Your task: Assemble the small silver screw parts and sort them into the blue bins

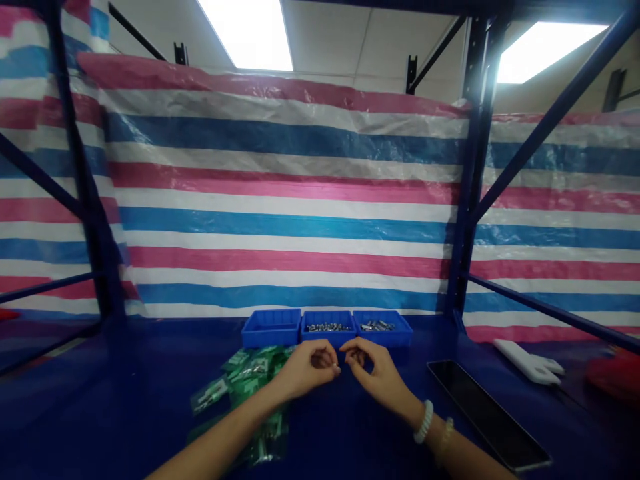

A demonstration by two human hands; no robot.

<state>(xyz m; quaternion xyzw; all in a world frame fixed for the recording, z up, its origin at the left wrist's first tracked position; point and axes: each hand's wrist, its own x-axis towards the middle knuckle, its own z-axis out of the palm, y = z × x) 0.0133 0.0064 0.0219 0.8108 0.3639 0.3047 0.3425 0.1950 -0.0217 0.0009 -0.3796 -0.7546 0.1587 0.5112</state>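
Observation:
My left hand (311, 368) is closed in a pinch, thumb and fingertips together, and whatever it may hold is too small to make out. Just right of it my right hand (375, 369) has its fingers curled into a pinch, with a narrow gap between the two hands. No object shows clearly in its fingertips. Both hands hover in front of the middle blue bin (329, 339), which contains small metal parts (327, 327). Green-and-clear plastic packets (250, 373) lie piled beside and beneath my left forearm.
A right blue bin (385, 338) contains metal cylinders (377, 325); a left blue bin (273, 339) stands beside the middle one. A black phone (487, 413) lies right of my right forearm, near a white device (530, 363). Blue rack posts (465, 200) and striped sheeting (290, 227) enclose the tabletop.

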